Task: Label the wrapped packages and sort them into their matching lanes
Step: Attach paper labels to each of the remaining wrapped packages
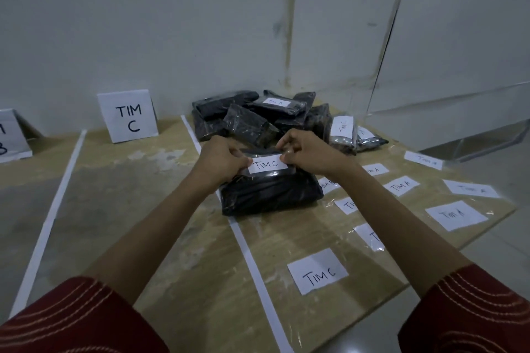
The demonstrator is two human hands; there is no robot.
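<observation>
Dim, flat indoor light with a cool grey cast. Soft, faint shadows fall behind the standing sign (127, 117) on the desk (177, 238). Small glints show on the clear wrap of the dark packages (252, 117) and on the film (329, 226) over the desk's right side. Wide-angle bending curves the wall (143, 23) lines and stretches the forearms (160, 232) toward the bottom edge. The far paper labels (424, 159) look soft.

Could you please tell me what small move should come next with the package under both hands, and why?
Probably press the TIM C label flat onto the black package. Both the left hand and right hand pinch its ends over the wrap, so it looks placed but not yet smoothed down; the slide left toward the TIM C sign can follow.
</observation>
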